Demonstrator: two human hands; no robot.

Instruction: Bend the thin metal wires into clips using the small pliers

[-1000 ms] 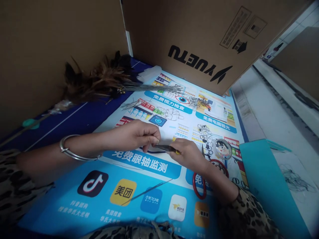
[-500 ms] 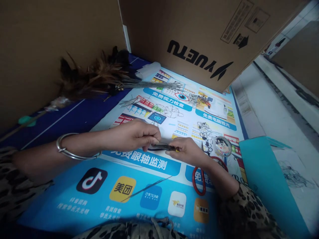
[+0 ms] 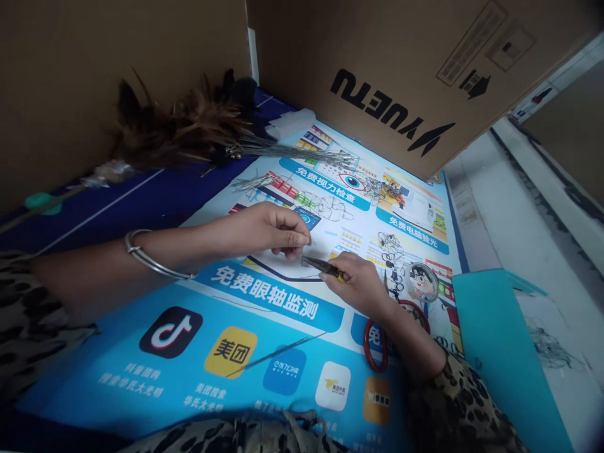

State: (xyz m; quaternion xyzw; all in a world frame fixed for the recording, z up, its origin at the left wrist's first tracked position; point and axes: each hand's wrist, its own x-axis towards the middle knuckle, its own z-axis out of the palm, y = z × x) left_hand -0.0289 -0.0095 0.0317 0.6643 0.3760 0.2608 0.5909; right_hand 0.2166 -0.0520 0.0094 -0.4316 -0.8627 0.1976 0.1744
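My right hand (image 3: pixel 353 280) is wrapped round a pair of dark pliers (image 3: pixel 321 264) with a bit of yellow on the handle. The pliers' jaws point left toward my left hand (image 3: pixel 285 234), whose thumb and fingers are pinched together just above the tip. Whatever the left fingers hold is too small to make out. Beneath both hands lies a printed blue and white poster (image 3: pixel 264 402). Red-handled scissors (image 3: pixel 368 346) rest partly under my right forearm. Long thin dark wires (image 3: pixel 287 346) lie across the poster nearer to me.
A large cardboard box (image 3: pixel 377 56) stands behind. Brown feathers (image 3: pixel 189 126) and a bundle of thin wires (image 3: pixel 302 152) lie at the back left. Small wire loops (image 3: pixel 389 251) and a round badge (image 3: pixel 422 281) are right of centre. A teal box (image 3: pixel 495 333) sits at the right.
My left hand has lifted up off the pliers' tip, and a gap now shows between them. The pliers are tilted more, their tip higher. The view has shifted slightly.
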